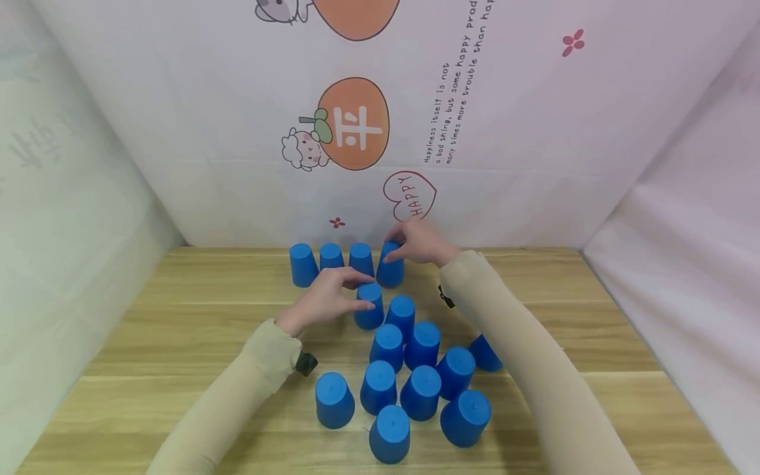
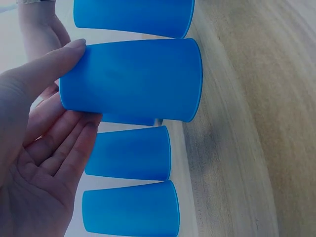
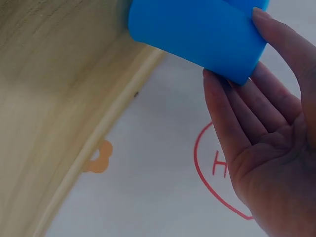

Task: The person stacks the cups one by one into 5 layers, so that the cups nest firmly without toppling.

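Upside-down blue plastic cups stand on a wooden table. My left hand (image 1: pixel 323 298) pinches one blue cup (image 1: pixel 369 311) near its closed top, thumb on one side and fingers on the other. In the left wrist view that cup (image 2: pixel 136 81) lies between thumb and fingers, its wide rim facing the tabletop. Farther back, my right hand (image 1: pixel 424 243) grips another blue cup (image 1: pixel 390 272) by its upper part, at the right end of a back row. The right wrist view has this cup (image 3: pixel 192 37) between thumb and fingertips. Three more cups (image 1: pixel 304 267) continue that row leftward.
Several blue cups (image 1: pixel 388 348) stand in a loose cluster in front, between the forearms. One cup (image 1: pixel 484 355) is partly hidden by the right sleeve (image 1: pixel 522 343). Behind the back row, a printed white cloth (image 1: pixel 505 198) rises at the table's (image 1: pixel 178 310) far edge.
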`<state>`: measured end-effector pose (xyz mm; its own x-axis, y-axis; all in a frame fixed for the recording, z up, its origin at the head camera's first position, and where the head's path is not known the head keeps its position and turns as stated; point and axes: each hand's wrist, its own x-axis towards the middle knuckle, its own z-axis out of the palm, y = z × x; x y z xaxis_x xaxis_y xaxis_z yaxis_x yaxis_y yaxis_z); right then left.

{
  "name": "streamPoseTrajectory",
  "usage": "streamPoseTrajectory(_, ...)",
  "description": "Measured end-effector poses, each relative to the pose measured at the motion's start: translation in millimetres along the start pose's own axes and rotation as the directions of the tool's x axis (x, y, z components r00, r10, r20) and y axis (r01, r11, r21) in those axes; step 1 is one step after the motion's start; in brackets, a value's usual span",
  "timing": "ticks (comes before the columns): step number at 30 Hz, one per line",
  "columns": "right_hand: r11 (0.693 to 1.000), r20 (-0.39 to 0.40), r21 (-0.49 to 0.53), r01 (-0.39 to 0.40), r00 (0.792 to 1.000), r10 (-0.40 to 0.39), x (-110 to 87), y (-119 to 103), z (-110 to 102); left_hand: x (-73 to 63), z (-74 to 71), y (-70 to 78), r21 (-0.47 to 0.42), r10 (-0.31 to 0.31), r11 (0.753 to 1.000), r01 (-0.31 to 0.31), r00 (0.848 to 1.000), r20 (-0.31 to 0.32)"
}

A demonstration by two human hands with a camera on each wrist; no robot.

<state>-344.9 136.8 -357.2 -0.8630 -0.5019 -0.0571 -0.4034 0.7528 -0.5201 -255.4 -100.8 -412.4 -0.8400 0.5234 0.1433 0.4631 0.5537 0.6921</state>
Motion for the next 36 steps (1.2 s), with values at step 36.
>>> streamPoseTrajectory(36, 0.995, -0.109, 0.079, 0.054, 0.993, -0.045, -139.7, 10.3, -52.3, -2.8, 3.7, 1.7, -0.027, -0.024, 0.999, 0.024, 0.999, -0.023)
